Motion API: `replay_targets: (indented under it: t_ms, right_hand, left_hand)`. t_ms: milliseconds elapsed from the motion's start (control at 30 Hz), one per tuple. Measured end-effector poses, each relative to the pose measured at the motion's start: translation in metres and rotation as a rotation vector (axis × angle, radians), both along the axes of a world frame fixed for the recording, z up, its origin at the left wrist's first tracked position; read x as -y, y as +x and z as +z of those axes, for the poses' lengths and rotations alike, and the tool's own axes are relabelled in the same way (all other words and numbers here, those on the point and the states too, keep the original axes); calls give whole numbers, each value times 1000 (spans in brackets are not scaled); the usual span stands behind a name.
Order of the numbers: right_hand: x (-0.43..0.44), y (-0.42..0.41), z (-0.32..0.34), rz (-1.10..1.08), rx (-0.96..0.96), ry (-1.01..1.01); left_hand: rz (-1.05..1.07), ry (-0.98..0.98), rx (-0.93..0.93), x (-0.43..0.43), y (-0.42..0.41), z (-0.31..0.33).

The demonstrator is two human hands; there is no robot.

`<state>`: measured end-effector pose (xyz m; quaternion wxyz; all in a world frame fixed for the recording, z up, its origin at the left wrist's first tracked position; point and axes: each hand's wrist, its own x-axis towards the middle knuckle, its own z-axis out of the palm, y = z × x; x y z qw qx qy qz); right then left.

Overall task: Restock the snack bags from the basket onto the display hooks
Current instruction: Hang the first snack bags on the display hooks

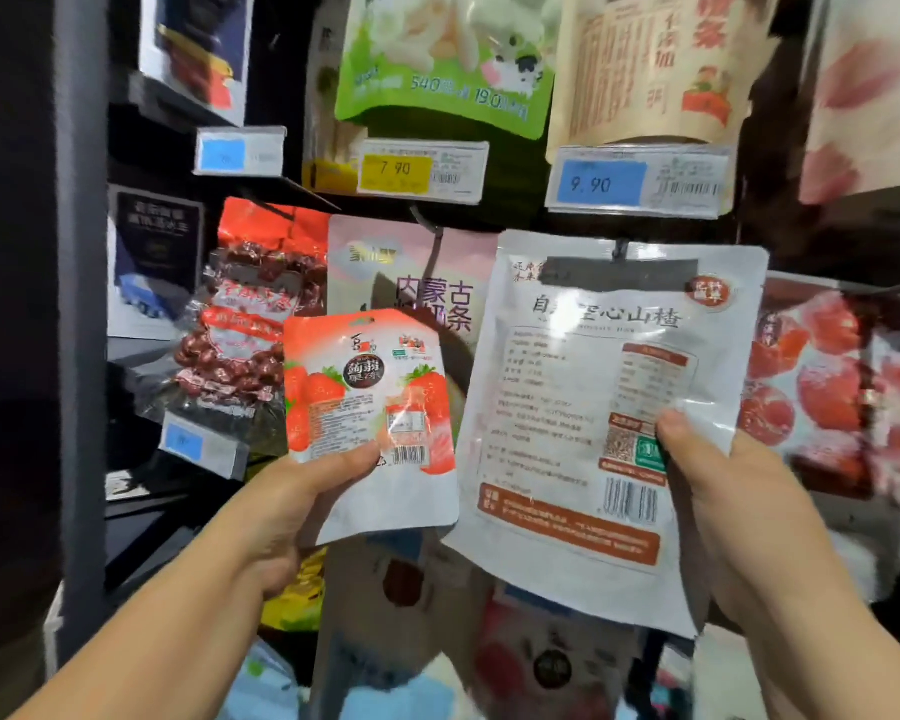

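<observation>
White snack bag point(583, 407) is pinched at its lower edge by our right hand point(718, 485), its top hole at a hook point(619, 247); our left hand point(302, 501) pinches a small strawberry bag point(365, 387) beside it. Pushed one-handed and askew, we reckon the hole could miss the hook or tear.

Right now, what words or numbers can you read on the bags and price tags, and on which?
"7 90": yellow price tag.
"9.90": blue price tag.
"540", "19.0": green bag above.
"内蒙古": pink bag hanging behind.
"空心山楂": white bag in right hand.
On the strawberry bag in left hand, lettering too blurred.
</observation>
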<state>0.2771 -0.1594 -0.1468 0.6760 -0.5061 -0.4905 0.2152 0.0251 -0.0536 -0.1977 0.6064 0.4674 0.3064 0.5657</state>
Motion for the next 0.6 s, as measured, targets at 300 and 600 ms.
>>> replay_targets:
  t_ms: [300, 600]
  right_hand:
    - [36, -13, 30, 20, 53, -49]
    - [61, -29, 1, 109, -6, -226]
  left_hand:
    - [-69, 57, -34, 24, -25, -5]
    - [-205, 43, -29, 60, -26, -20]
